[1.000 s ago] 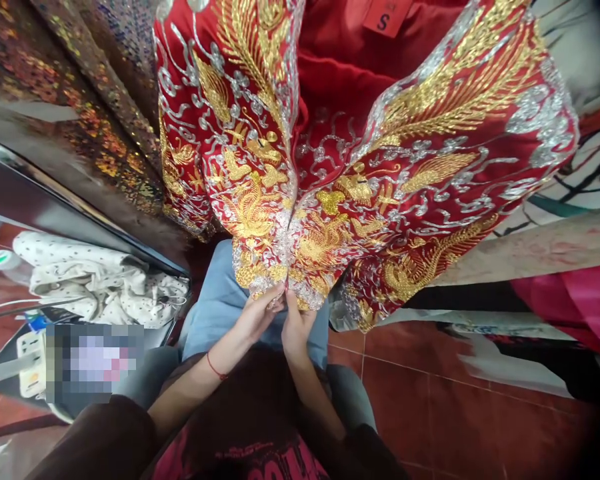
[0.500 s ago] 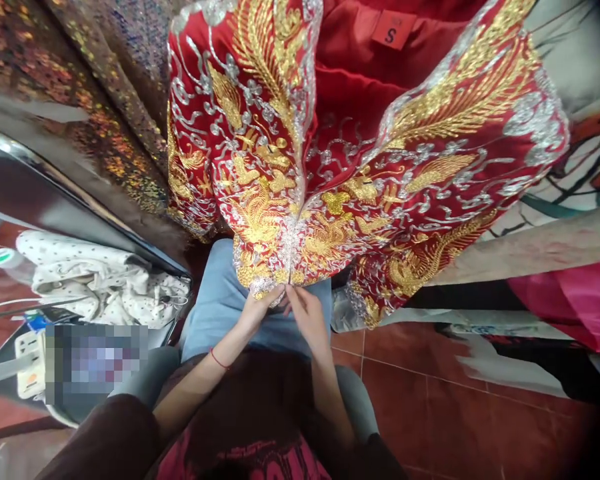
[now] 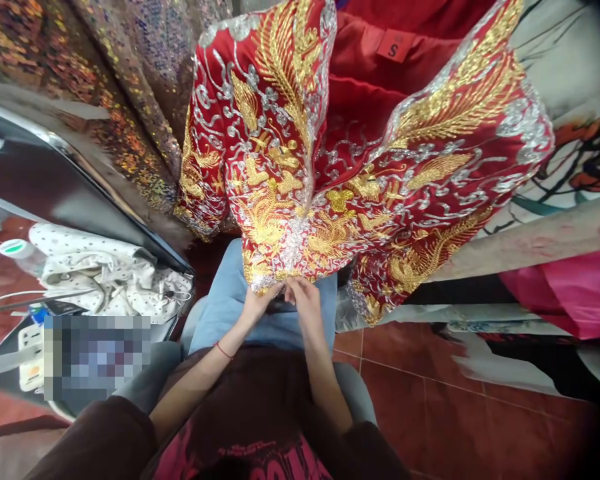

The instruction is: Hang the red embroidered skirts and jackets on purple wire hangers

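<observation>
A red jacket, thickly embroidered in gold and silver, hangs down over my lap with its collar spread open. Inside the neck shows a red label with an "S". My left hand is closed on the bottom hem, its thumb and fingers partly behind the cloth. Close beside it, my right hand has its fingers curled in a pinch at the hem, near the front opening. Whatever sits between those right fingertips is too small to make out.
Sequinned fabric hangs at the left above a dark shiny panel. Below lie a dotted white cloth, a white-capped bottle and a power strip. Pink fabric and other garments hang at the right.
In view, the jacket's left side has shifted right and its hem sits slightly higher. My right fingers are more curled than before. The left hand keeps its hold on the hem.
</observation>
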A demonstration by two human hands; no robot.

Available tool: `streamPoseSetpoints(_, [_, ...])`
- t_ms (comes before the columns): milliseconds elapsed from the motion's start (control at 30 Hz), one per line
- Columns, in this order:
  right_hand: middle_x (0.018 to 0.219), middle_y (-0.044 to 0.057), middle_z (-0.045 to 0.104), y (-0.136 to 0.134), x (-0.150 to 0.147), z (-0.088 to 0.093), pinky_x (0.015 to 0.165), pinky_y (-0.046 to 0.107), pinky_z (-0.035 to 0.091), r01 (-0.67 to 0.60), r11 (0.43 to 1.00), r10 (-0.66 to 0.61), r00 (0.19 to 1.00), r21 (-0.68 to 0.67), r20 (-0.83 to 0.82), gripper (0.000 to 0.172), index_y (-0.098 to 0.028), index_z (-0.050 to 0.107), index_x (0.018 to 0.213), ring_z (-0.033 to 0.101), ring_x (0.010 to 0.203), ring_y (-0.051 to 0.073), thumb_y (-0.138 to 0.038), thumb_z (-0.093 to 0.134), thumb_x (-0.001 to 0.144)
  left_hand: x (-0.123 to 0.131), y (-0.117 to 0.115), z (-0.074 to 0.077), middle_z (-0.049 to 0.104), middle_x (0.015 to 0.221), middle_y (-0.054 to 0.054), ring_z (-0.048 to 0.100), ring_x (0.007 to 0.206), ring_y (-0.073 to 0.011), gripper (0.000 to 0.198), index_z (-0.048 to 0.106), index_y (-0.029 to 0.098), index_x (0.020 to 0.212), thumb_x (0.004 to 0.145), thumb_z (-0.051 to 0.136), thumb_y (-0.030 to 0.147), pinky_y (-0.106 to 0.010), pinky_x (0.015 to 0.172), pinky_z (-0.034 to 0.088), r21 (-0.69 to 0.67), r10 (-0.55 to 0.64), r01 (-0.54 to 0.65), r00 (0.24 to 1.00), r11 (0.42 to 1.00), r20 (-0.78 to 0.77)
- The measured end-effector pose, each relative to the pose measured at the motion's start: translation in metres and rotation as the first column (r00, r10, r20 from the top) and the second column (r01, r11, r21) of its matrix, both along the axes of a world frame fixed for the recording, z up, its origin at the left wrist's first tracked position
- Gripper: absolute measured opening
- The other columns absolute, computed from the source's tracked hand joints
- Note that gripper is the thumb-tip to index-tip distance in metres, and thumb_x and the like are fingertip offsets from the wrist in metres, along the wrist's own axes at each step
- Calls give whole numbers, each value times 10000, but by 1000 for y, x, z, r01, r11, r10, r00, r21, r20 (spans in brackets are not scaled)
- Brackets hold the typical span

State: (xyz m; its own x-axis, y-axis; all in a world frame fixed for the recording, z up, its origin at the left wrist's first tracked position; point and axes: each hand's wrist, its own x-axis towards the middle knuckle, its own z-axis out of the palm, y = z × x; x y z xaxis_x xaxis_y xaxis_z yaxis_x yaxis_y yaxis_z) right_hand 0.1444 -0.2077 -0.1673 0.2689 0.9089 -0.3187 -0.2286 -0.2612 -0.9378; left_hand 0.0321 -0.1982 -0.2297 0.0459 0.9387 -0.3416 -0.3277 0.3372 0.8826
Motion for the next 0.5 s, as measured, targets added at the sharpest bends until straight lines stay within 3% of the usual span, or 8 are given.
streamPoseSetpoints(100, [524,-53,551,14,2,16,471,243,321,100,991,-100,995,88,-2,253,-204,600,683,441,438,75,-434,639,782,2,-2,-21,746,1055,-105,678,989,-221,445,729,118,1007,614,858,283,-360,999,486,-3,14,-14,1000,1000,-16])
streamPoseSetpoints(233, [658,-33,621,45,3,63,471,244,356,68,961,-91,993,269,72,226,-217,626,772,493,455,59,-438,617,818,0,6,-41,717,1175,-113,654,1119,-254,534,692,116,1096,625,848,315,-413,1090,444,-28,76,-77,997,997,-29])
streamPoseSetpoints(400, [740,-3,645,86,-4,132,471,243,373,35,873,-130,978,487,161,291,-214,617,834,571,520,67,-501,584,861,5,34,-46,695,1235,-111,627,1201,-266,518,676,142,1121,649,826,294,-404,1120,446,-38,153,-154,988,987,-29])
streamPoseSetpoints(500, [794,16,654,102,-8,155,470,240,374,58,831,-194,962,553,191,373,-209,599,850,598,552,70,-568,509,899,17,54,-46,700,1222,-85,634,1196,-257,470,660,155,1117,683,799,269,-432,1120,461,-48,192,-193,981,980,-25])
